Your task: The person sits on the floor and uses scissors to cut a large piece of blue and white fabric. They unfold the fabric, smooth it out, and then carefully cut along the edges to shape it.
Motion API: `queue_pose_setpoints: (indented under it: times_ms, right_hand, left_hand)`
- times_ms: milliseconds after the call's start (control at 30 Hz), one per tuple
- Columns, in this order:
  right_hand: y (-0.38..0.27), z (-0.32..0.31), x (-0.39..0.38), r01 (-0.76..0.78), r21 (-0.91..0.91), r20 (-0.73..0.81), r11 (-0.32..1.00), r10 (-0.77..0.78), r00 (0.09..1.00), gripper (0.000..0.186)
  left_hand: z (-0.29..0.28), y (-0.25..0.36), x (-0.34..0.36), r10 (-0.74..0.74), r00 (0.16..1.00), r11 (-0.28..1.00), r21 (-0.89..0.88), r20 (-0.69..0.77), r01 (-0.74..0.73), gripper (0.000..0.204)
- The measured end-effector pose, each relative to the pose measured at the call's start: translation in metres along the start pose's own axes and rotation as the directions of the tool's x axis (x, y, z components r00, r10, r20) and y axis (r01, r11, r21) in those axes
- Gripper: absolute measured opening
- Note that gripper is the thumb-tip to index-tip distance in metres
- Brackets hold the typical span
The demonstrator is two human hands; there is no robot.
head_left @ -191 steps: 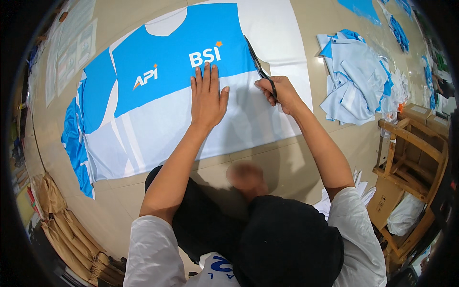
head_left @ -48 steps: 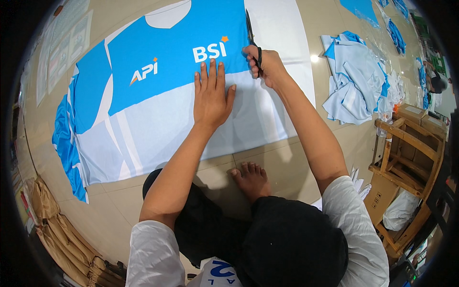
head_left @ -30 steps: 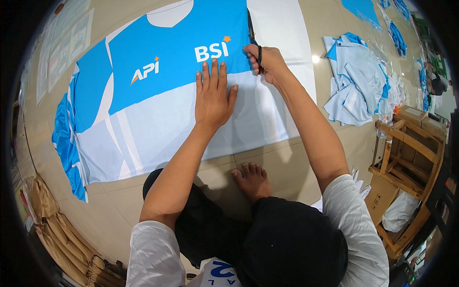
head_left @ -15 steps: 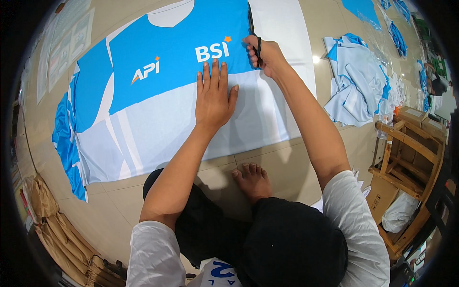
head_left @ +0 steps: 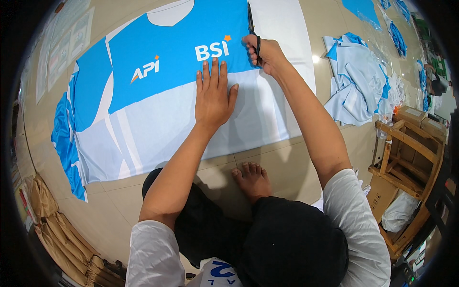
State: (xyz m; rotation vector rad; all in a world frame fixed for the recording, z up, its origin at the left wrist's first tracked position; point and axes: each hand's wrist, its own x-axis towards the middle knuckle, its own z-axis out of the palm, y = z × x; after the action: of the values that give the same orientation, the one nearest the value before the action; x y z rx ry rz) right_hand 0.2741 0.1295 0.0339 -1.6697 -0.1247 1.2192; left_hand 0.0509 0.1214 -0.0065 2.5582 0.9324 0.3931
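A wide sheet of blue, pale-blue and white printed fabric (head_left: 158, 98) lies spread on the tiled floor, with shirt-like shapes and lettering on it. My left hand (head_left: 213, 98) rests flat on it, fingers stretched out, just below the larger white lettering. In my right hand (head_left: 264, 52) is a pair of black scissors (head_left: 251, 20), the fingers wrapped round the handles. The blades point away from me along the line between the blue print and a white strip (head_left: 282, 38). Whether the blades are parted is too fine to tell.
Crumpled blue and white fabric (head_left: 356, 81) is heaped to the right. Beyond it stand a wooden frame (head_left: 416, 138) and cardboard boxes (head_left: 382, 193). Brown fabric (head_left: 62, 229) lies at the lower left, and clear plastic sheets (head_left: 71, 43) at the far left. My bare foot (head_left: 252, 182) is near the fabric's edge.
Almost nothing differs. My right hand's grip on the scissors has shifted very slightly; my left hand stays flat in the same place.
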Motion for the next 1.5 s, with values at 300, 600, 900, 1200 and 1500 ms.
queue_pose_setpoints:
  times_ms: [300,600,900,1200,1500]
  right_hand:
    - [-0.007,0.003,0.01,0.017,0.015,0.009,1.0,-0.017,1.0,0.025]
    - [-0.008,0.005,0.014,0.01,0.005,0.004,1.0,-0.01,1.0,0.024]
    - [-0.01,0.005,0.018,0.008,-0.005,-0.004,1.0,-0.008,1.0,0.023]
    - [-0.02,0.006,0.026,0.024,0.009,-0.004,1.0,-0.024,1.0,0.027]
    - [-0.018,0.005,0.032,0.037,0.005,0.014,0.999,-0.037,0.999,0.025]
  left_hand:
    - [0.0,0.0,0.0,0.001,1.0,1.0,-0.008,0.007,-0.001,0.068]
    - [0.0,-0.001,0.0,-0.001,1.0,1.0,0.003,0.013,0.001,0.068]
    - [0.0,0.0,0.0,0.003,1.0,1.0,0.012,0.008,-0.003,0.068]
    - [0.0,0.001,0.0,0.003,1.0,1.0,0.018,0.015,-0.003,0.069]
    - [0.0,0.001,0.001,0.002,1.0,1.0,0.02,0.019,-0.002,0.068]
